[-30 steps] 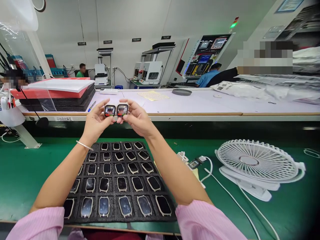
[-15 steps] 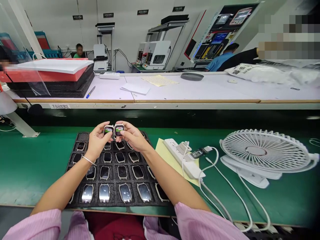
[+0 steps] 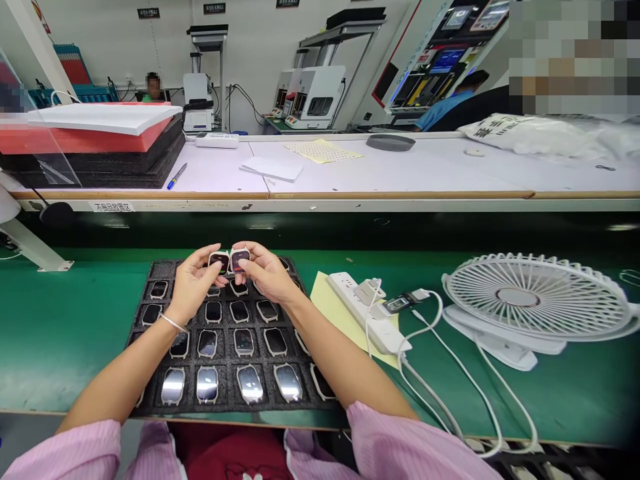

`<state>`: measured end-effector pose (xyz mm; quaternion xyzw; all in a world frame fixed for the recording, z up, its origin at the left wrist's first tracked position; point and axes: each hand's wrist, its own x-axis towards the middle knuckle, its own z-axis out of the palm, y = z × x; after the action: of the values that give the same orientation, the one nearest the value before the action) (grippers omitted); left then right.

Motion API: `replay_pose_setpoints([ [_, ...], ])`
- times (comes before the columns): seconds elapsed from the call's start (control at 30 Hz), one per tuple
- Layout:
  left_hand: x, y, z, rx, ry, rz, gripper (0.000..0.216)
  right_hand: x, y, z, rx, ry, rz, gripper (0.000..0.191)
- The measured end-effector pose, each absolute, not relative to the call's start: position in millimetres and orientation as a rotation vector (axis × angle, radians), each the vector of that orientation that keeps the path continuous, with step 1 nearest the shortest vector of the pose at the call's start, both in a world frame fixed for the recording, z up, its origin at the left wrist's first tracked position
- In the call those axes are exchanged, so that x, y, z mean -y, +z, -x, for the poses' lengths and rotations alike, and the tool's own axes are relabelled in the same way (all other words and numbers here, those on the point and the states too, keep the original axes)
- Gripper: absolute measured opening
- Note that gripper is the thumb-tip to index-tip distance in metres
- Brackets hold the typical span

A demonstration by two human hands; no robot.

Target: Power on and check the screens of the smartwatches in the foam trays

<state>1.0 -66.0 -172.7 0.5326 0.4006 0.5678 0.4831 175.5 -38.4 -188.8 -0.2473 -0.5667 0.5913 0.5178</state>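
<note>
My left hand point(image 3: 193, 283) pinches a small watch body point(image 3: 219, 261) with a lit screen. Right beside it, my right hand point(image 3: 267, 275) pinches a second lit watch body point(image 3: 239, 258). The two pieces are held side by side, nearly touching, just above the far rows of a black foam tray point(image 3: 159, 270). The tray lies on the green belt and holds several rows of dark-screened watch bodies point(image 3: 243, 341). My forearms cross over the tray and hide some of its pockets.
A white power strip point(image 3: 367, 321) on a yellow sheet, with cables and a plugged adapter, lies right of the tray. A white desk fan point(image 3: 533, 307) lies farther right. Behind runs a white bench with a pen point(image 3: 176, 176), papers and stacked foam trays point(image 3: 100, 150). People work at the back.
My hands came down with the two watch bodies from in front of the bench to just above the tray's far rows. The camera tilted downward.
</note>
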Motion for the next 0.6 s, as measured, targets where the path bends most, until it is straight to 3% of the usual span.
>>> replay_pose_setpoints([
  [0.43,67.7,-182.3,2.3,-0.959,1.308,-1.124,0.054,40.1,-204.2,-175.5,1.242,1.541,0.611,0.042],
  [0.6,56.6,-197.1,6.1,-0.995,1.308,-0.840,0.048,30.3,-223.1,-174.8,0.855,1.762,0.757,0.032],
])
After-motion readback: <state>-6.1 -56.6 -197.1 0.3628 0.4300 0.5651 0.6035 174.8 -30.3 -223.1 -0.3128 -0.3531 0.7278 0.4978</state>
